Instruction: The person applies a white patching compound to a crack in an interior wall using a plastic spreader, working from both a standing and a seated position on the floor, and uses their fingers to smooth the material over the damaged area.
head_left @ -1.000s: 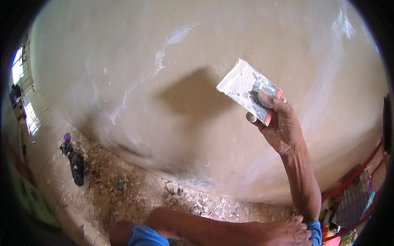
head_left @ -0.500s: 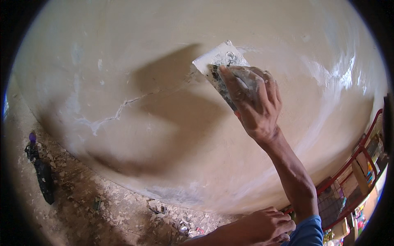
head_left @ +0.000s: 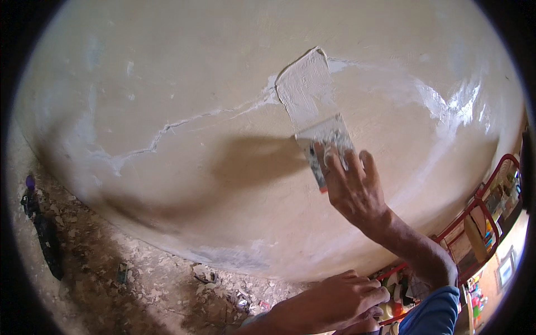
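My right hand (head_left: pixel 356 192) grips a wide putty knife (head_left: pixel 326 134), its fingers pressed on the smeared metal blade. The blade's far edge lies against the beige wall (head_left: pixel 212 72). A fresh patch of pale filler (head_left: pixel 306 84) stretches up from the blade, with a raised ridge along its upper and left edges. A long jagged crack (head_left: pixel 162 133) runs left from that patch, whitish along parts of it. My left hand (head_left: pixel 352 298) is low in the picture, its fingers curled; what they may hold is hidden.
Paint flakes and debris litter the floor (head_left: pixel 151 285) at lower left. A dark, long object with a purple end (head_left: pixel 44 234) lies there. At right stands a red metal-framed rack (head_left: pixel 474 204) with assorted goods. Whitish patches (head_left: pixel 452 106) mark the wall.
My right hand has drawn the putty knife downward, and a broad strip of filler now shows on the wall above it. My left hand stays low, slightly shifted.
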The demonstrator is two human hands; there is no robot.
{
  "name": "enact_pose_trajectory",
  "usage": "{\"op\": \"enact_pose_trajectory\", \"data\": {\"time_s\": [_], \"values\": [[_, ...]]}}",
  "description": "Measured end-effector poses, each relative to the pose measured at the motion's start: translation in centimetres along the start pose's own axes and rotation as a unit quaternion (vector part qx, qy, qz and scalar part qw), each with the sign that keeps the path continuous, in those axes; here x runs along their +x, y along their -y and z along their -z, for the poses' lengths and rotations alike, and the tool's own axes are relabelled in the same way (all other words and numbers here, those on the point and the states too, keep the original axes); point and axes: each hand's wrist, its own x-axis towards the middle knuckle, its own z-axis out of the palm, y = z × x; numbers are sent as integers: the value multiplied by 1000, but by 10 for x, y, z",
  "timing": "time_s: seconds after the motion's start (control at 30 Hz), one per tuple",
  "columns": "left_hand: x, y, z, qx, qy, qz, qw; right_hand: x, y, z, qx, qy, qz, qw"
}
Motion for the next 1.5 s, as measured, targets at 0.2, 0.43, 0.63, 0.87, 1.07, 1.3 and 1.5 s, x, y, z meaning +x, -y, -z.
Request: {"op": "enact_pose_trajectory", "data": {"time_s": [0.2,0.43,0.63,0.87,1.07,1.3,1.5], "values": [[-2,-20,-3,77,18,-25,997,11,-43,25,147,-125,-95,977],[6,-38,-6,17,44,-53,998,76,-73,18,82,-263,-177,945],[5,-28,-6,1,13,-88,996,82,-12,6,87,-211,-107,968],[0,-46,13,28,50,-33,998,37,13,18,124,-111,-34,985],[-3,-35,-7,-25,0,-99,995,68,-62,10,67,-212,-184,957],[-2,-37,8,1,47,-48,998,14,10,8,158,-85,-67,981],[-6,-45,5,-5,11,-28,1000,48,-56,2,81,-202,-180,959]]}}
